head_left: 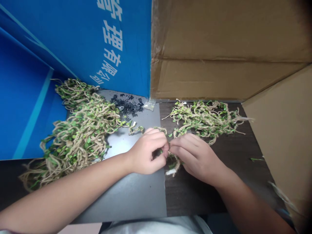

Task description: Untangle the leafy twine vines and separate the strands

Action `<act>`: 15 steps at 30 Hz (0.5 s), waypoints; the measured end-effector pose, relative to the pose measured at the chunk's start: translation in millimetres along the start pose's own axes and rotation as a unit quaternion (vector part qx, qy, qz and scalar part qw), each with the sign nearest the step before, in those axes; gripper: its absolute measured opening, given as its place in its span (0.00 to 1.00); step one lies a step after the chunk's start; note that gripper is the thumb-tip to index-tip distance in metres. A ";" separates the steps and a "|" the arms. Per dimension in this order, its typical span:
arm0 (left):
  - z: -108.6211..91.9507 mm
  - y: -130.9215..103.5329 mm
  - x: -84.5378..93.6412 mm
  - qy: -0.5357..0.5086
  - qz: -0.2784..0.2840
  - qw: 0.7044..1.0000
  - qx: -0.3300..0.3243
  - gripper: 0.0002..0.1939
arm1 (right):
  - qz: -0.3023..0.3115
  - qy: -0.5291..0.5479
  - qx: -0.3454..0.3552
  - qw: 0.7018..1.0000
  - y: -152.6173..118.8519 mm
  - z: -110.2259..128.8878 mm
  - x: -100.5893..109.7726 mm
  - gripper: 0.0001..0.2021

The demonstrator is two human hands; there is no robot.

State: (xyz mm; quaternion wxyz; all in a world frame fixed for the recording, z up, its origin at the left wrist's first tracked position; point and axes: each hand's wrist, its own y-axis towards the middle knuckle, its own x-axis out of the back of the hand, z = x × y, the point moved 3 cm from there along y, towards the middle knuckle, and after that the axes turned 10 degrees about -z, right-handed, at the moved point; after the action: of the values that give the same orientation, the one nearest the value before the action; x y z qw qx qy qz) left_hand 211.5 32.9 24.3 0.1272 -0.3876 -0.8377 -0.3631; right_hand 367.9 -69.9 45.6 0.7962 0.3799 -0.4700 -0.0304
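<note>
Near the middle of the work surface, my left hand is closed in a pinch on a leafy twine strand. Against its fingertips, my right hand pinches the same strand. Part of the strand loops behind the hands, and one end with a white tag hangs below them. The exact spot between the fingertips is hidden. A large heap of green-leaved twine lies to the left, and a smaller bundle lies behind my right hand.
Small black pieces are scattered at the back on the grey sheet, beside a small clear bag. Blue panels rise at the left and back, cardboard at the back right. A green sprig lies far right.
</note>
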 end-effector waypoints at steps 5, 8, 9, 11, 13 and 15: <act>-0.9 1.4 -0.1 0.006 -0.016 0.999 -0.031 0.03 | -0.005 -0.006 -0.005 1.000 -1.3 0.3 -0.8 0.08; -0.2 1.1 0.4 0.024 -0.057 0.998 -0.035 0.04 | -0.015 -0.007 -0.017 1.000 -1.9 -0.1 -1.3 0.05; 0.0 0.9 0.7 0.032 -0.071 0.996 -0.033 0.05 | -0.019 -0.007 -0.019 1.000 -1.9 -0.2 -1.1 0.05; -0.2 0.3 1.1 0.048 -0.091 0.994 -0.027 0.04 | -0.025 -0.008 -0.028 0.999 -1.8 -0.6 -0.3 0.05; -1.1 -0.2 2.0 0.061 -0.110 0.992 -0.022 0.04 | -0.028 -0.002 -0.046 0.999 -1.5 -1.3 0.3 0.04; -2.4 -0.9 3.3 0.074 -0.132 0.988 -0.020 0.04 | -0.030 0.021 -0.071 0.997 -1.0 -2.0 0.2 0.04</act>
State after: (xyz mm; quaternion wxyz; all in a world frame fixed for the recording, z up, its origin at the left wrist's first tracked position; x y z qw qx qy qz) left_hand 208.5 32.7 27.2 0.1321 -0.2485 -0.8624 -0.4207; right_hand 369.9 -69.5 44.6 0.8296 0.3370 -0.4379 -0.0799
